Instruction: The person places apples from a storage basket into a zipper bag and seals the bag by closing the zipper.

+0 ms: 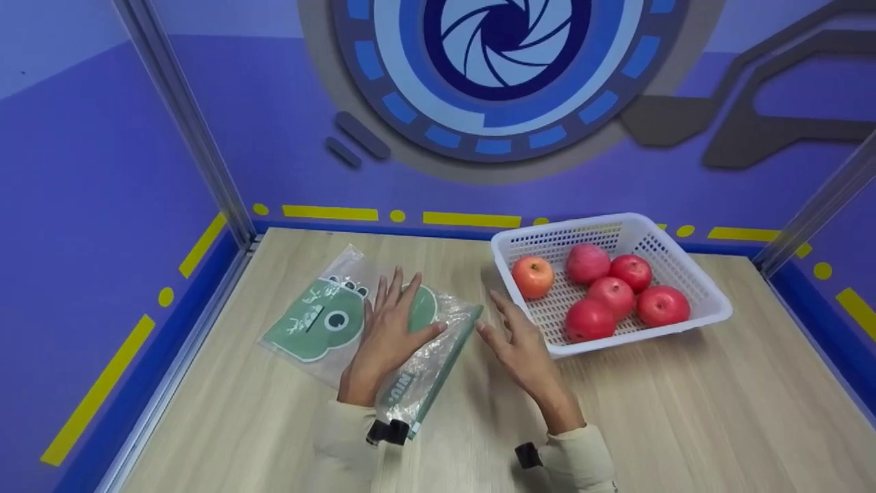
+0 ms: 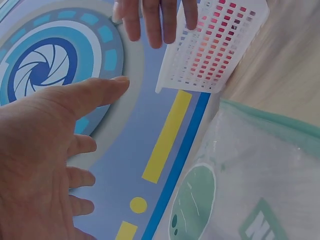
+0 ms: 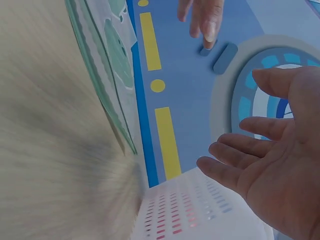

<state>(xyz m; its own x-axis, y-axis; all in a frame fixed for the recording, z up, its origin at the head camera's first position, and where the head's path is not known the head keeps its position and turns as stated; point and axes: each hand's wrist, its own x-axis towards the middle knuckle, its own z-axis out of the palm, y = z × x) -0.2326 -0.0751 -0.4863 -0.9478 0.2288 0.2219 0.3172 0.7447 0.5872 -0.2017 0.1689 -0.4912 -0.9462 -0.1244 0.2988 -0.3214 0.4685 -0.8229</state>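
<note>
A clear zip bag with a green cartoon print lies flat on the table, its green zip edge toward the right. Above the bag is my left hand, fingers spread and holding nothing; the left wrist view shows a gap between this hand and the bag. My right hand hovers between the bag and the white basket, fingers extended and nothing in its grasp. Several red apples lie in the basket, along with a more orange one at its left side.
The wooden table meets a blue printed wall at the back. Metal posts stand at the left and right corners. The basket occupies the table's back right.
</note>
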